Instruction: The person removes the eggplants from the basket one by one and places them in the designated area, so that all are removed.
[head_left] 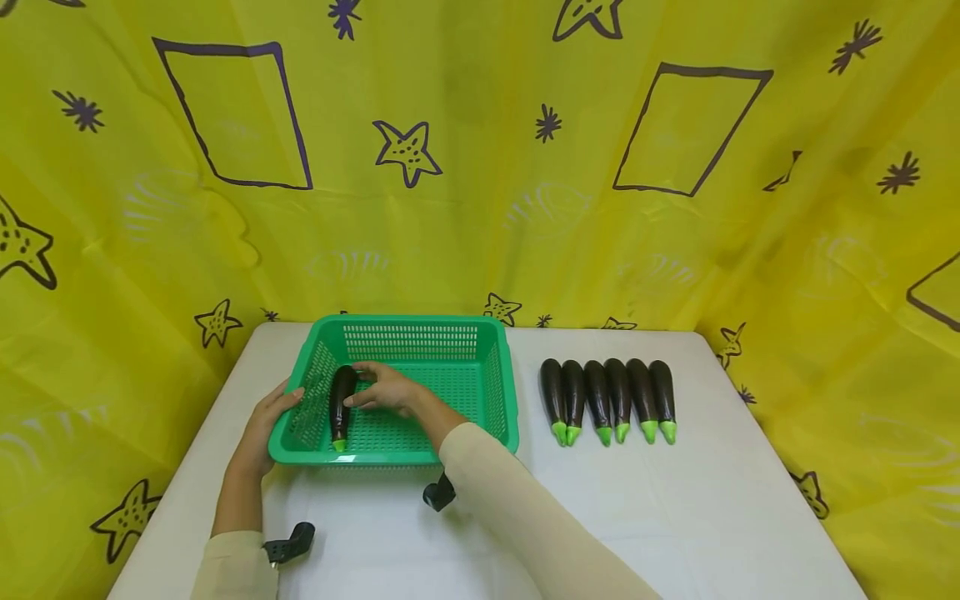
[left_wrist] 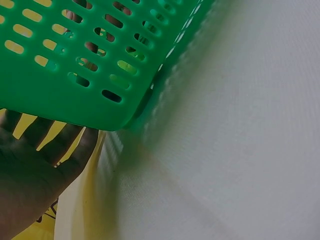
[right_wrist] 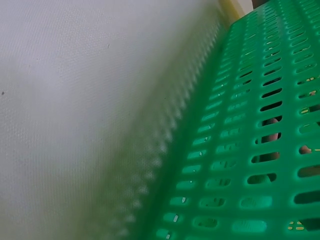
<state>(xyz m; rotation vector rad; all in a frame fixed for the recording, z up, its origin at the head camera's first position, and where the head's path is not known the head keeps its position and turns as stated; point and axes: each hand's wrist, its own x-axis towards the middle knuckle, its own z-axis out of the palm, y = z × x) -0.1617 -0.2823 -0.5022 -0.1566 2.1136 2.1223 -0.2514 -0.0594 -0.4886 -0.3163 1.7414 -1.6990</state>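
Note:
A green plastic basket (head_left: pixel 420 457) with slotted walls stands on the left half of the table. My left hand (head_left: pixel 272 417) grips its left rim. In the left wrist view that hand (left_wrist: pixel 40 160) has its fingers at the basket's rim (left_wrist: pixel 60 107). Inside the basket, near the left wall, a dark eggplant (head_left: pixel 341 412) with a green stem end points toward me. My right hand (head_left: pixel 386 390) reaches in and holds it near its upper part, thumb on the right side. The right wrist view shows mainly the slotted basket wall (right_wrist: pixel 240 165), with bits of fingers visible through it.
Several more eggplants (head_left: pixel 596 392) lie side by side right of the basket, stem ends toward me. They rest on a white-covered table (head_left: pixel 720 500). A yellow patterned curtain (head_left: pixel 480 225) hangs behind and at both sides.

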